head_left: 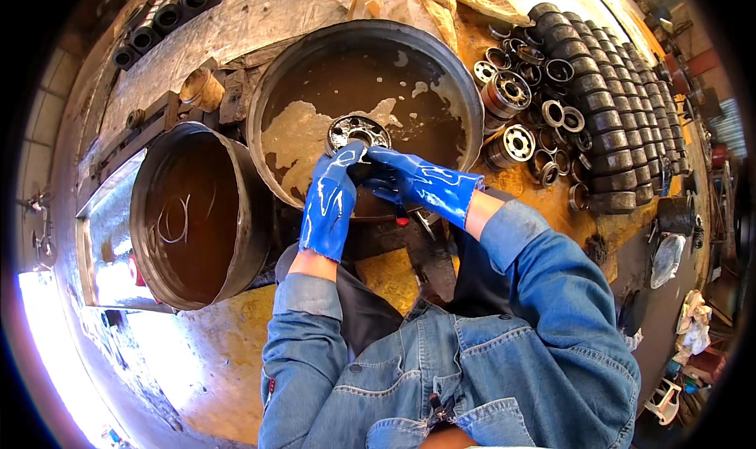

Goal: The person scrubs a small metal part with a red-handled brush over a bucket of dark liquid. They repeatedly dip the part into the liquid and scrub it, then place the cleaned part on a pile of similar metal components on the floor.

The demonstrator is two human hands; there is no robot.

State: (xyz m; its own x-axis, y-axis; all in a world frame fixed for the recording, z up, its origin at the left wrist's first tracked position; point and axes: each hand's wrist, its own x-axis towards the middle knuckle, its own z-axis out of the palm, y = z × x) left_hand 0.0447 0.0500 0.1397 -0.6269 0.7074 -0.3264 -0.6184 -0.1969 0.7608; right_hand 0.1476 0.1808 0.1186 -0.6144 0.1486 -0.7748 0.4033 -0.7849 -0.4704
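Note:
My left hand (334, 183), in a wet blue rubber glove, is closed on the near side of a round, wet metal part (359, 126) with an open centre. My right hand (419, 183), gloved the same way, grips that part from its near right side. Its lower portion is hidden by my gloves. Both hands are over the near half of a wide round metal basin (263, 87), which contains murky brown liquid with patches of pale foam. Just below my right glove shows a small red-tipped object (402, 221), mostly hidden.
To the left stands a metal drum (143, 183) of brown liquid with thin curved strands in it. Metal rings and wheel-like parts (517, 143) lie heaped right of the basin, beside rows of stacked dark cylinders (610, 126). A rusty can (201, 90) and crumpled paper sacks (409, 8) sit farther back.

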